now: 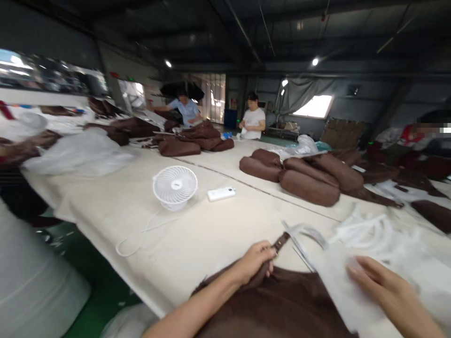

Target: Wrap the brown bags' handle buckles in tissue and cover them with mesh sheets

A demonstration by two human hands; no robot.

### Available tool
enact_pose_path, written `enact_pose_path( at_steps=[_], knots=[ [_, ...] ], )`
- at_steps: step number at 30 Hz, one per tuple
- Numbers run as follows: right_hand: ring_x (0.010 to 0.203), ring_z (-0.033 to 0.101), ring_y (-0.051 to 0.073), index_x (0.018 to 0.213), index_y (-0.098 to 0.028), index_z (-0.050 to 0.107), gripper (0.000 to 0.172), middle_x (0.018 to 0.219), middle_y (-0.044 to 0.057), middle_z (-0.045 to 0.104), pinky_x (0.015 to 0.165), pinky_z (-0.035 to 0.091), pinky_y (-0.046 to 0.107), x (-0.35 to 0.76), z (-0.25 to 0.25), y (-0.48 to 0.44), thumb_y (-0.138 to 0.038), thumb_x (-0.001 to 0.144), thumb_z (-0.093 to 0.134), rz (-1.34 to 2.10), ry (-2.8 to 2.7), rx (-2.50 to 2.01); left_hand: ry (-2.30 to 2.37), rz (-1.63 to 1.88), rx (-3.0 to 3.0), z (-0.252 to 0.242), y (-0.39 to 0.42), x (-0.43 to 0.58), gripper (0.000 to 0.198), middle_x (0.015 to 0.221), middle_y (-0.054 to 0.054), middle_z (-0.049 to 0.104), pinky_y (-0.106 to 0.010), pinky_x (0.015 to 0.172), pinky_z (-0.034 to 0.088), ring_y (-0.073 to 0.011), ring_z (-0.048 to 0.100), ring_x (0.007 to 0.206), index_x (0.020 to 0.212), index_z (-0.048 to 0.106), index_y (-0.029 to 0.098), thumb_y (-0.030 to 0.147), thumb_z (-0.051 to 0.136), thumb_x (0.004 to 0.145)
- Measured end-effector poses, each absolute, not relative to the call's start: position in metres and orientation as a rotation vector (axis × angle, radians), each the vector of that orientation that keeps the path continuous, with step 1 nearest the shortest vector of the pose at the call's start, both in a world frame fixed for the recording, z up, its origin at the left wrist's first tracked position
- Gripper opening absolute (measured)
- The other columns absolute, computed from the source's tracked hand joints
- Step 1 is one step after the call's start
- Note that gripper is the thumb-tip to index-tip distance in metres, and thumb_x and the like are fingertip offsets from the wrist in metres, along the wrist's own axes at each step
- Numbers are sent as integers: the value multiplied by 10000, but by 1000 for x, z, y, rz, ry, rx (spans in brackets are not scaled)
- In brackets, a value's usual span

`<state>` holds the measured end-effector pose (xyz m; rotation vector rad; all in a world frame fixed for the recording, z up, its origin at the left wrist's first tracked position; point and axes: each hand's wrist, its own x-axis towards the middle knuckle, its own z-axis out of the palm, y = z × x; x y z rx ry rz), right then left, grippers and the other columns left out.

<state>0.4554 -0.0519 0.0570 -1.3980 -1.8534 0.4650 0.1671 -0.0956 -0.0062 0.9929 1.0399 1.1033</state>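
Brown fabric (282,305) lies at the near edge of the table, with a strap (281,241) bearing a small metal buckle. My left hand (259,259) is closed round the strap below the buckle. On the right, my right hand (377,281) pinches a white, thin sheet (338,277), blurred by motion. Metal scissors or a similar long tool (299,246) lie just beyond the fabric, between my hands. White strips (373,234) are heaped beyond my right hand.
A white fan (175,185) with a cable and a white device (221,194) stand mid-table. Brown stuffed pieces (310,188) lie at right, clear plastic (81,152) at left. Two people (185,110) (252,119) work across the table; another person (405,138) is at far right.
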Motion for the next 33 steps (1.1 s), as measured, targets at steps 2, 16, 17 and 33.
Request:
enact_pose_path(
  at_steps=[2,16,17,33],
  knots=[
    [695,661,257,824,-202,747,383,774,73,734,587,491,319,441,56,-66,-561,719,661,778,-1827,-1428,999,1132,954,-5,-96,166,441,597,27,569,-205,478,354,-95,479,478,780,550,185,574,739,694],
    [564,553,140,856,-169,697,390,667,4,650,529,408,249,365,36,-68,-448,618,829,1513,-1209,-1188,938,1152,944,9,-94,165,441,642,32,517,-209,552,375,-107,455,572,734,593,164,542,813,682],
    [616,595,153,889,-176,698,409,717,11,676,574,452,259,367,31,-74,-424,605,857,1572,-1055,-1146,941,1149,954,8,-94,164,437,635,35,507,-206,551,367,-105,447,569,731,590,164,545,802,697],
    [473,530,137,632,-177,615,203,525,-22,612,474,393,242,353,0,-70,-210,517,779,1477,-651,-1146,1050,1076,1166,5,-91,157,395,675,-10,642,-254,669,444,-170,582,642,857,597,190,580,650,833]
  ],
)
